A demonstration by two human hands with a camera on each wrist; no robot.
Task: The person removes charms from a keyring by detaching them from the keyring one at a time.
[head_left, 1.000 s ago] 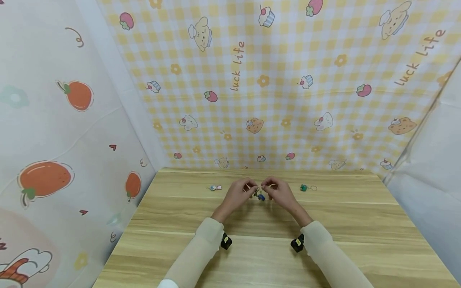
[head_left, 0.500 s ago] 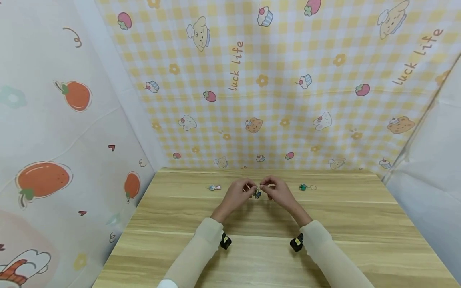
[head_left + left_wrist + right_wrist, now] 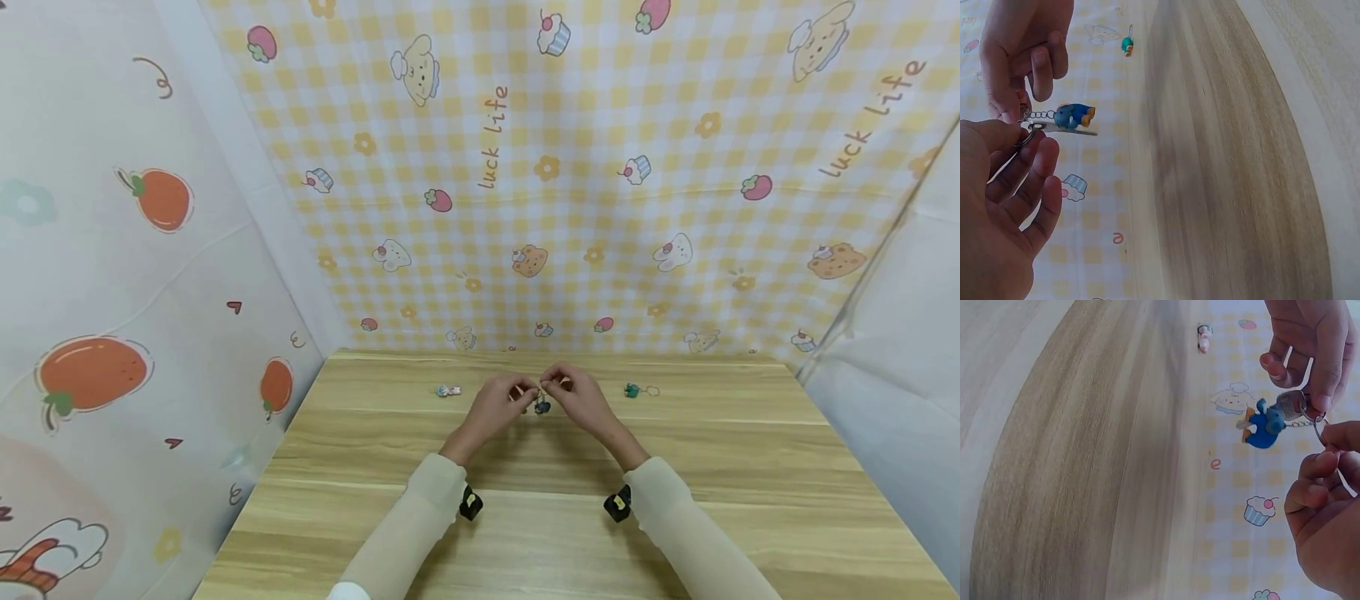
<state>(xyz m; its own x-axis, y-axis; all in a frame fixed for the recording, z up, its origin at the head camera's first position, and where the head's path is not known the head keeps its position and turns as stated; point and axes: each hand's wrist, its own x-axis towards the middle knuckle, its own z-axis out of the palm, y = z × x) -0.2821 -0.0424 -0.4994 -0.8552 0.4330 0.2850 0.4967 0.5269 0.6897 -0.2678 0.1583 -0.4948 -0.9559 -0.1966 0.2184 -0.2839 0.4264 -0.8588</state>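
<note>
In the head view both hands meet above the back middle of the table. My left hand [image 3: 495, 406] pinches a metal ring at the head of a silver key [image 3: 1291, 405], between thumb and index finger. With thumb and fingertip, my right hand [image 3: 577, 396] pinches the split ring of a keychain, close against the left fingertips. From that ring's short chain hangs a blue elephant figure [image 3: 1264, 430] with orange feet. The key's blade lies alongside the figure [image 3: 1072, 117] in the left wrist view. Fingertips partly hide where the two rings meet.
A green figure keychain [image 3: 632, 391] with its ring lies on the wooden table [image 3: 540, 533] to the right of the hands. Left of them lies a pink-and-white figure keychain [image 3: 450, 391]. A checked cloth [image 3: 555, 275] hangs behind the table's back edge.
The blue figure has swung and turned a little beneath the fingers. The right hand has risen very slightly; both hands keep their pinch.
</note>
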